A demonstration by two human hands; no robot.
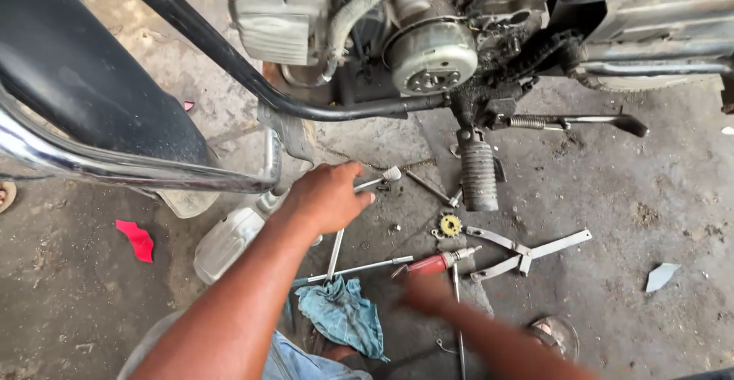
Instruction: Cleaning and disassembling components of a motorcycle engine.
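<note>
Our left hand curls its fingers around the shaft of a slim silver tool with a pale rounded head; the grip looks closed on it, the head poking out just past the knuckles toward the footpeg. Our right hand is blurred, so we cannot tell how far its fingers are spread or whether they have hold of anything; it sits just below a red-handled screwdriver lying on the ground.

Just beside our left wrist lies a clear plastic bottle on its side, its neck pointing toward the chrome guard; what is inside we cannot make out. Below the left hand, long steel rods lie crossed on the concrete, and a crumpled blue-green rag rests near them, between our two forearms.

Our left forearm runs up from the lower left edge, the hand palm-down with the wrist straight. Our right forearm comes in from the lower right, angled toward the middle.

Further out, a small yellow-centred sprocket lies near a ribbed black rubber footpeg, with a flat bent metal bracket to its right. The motorcycle engine fills the top, a curved chrome guard rail crosses the left, and a red scrap lies on the dirty concrete floor.
</note>
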